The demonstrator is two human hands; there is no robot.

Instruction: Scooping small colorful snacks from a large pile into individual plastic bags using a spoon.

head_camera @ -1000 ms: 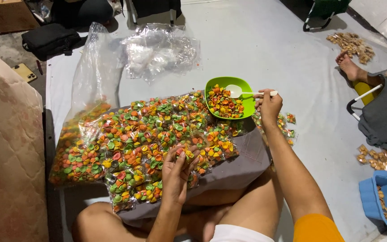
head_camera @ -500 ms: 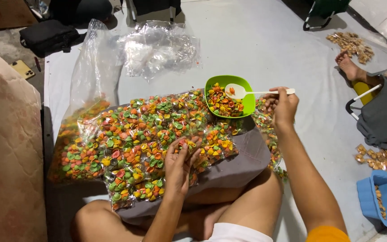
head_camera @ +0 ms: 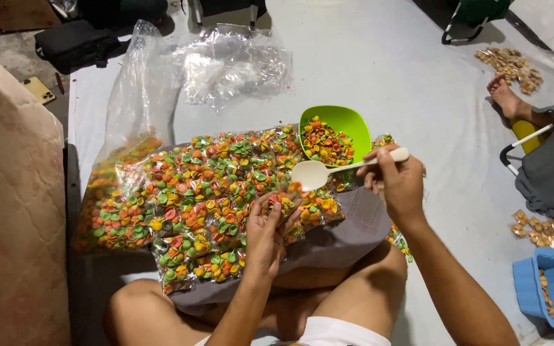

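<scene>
Fingers of my right hand (head_camera: 397, 181) were curled tight around the handle of a cream plastic spoon (head_camera: 328, 171), its empty bowl hovering just beside the green bowl (head_camera: 336, 132) of colourful shell-shaped crackers. My left hand (head_camera: 269, 225) was loosely closed on a small clear packet of crackers (head_camera: 288, 200), held over the heap of filled packets (head_camera: 206, 198) on my lap. Crinkled empty plastic bags (head_camera: 229, 64) lay beyond on the smooth grey floor (head_camera: 405, 70), a quilted mattress (head_camera: 14, 211) to the left.
</scene>
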